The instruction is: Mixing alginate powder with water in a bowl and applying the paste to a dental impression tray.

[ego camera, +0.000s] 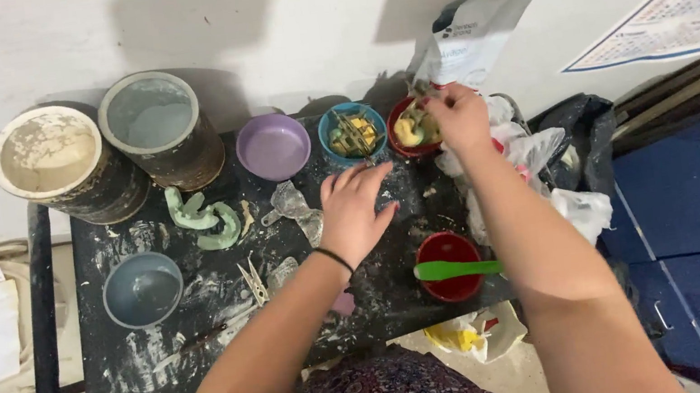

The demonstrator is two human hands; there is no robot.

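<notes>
Reaching to the far right, your right hand [459,117] is at the rim of the red bowl [413,128], fingers pinched together over the yellowish pieces inside; whether they actually have hold of one, I cannot tell. Your left hand [355,212] lies flat and open on the black surface [166,377], fingers spread toward the far edge, gripping nothing, a dark band on its wrist.

Just left of the red bowl sits a blue bowl [352,132] with yellow bits and thin metal tools in it, and left of that a purple bowl [273,146]. Your left fingertips stop just short of the blue bowl. Beside your left thumb lie clear plastic trays [297,208], and further left two pale green curved moulds [205,219]. Far left stand two tall dirty tubs: a white-caked one [54,165] and a grey one [158,128].

Nearer to you, under your right forearm, a second red cup [449,266] carries a green spatula [456,269] across its top. A grey-blue rubber bowl [142,289] sits at near left, with metal tweezers [254,281] between it and your left arm. A white bag [473,33] leans on the wall behind the red bowl, and crumpled plastic bags [546,160] crowd the right edge, touching your right arm's side of the surface.
</notes>
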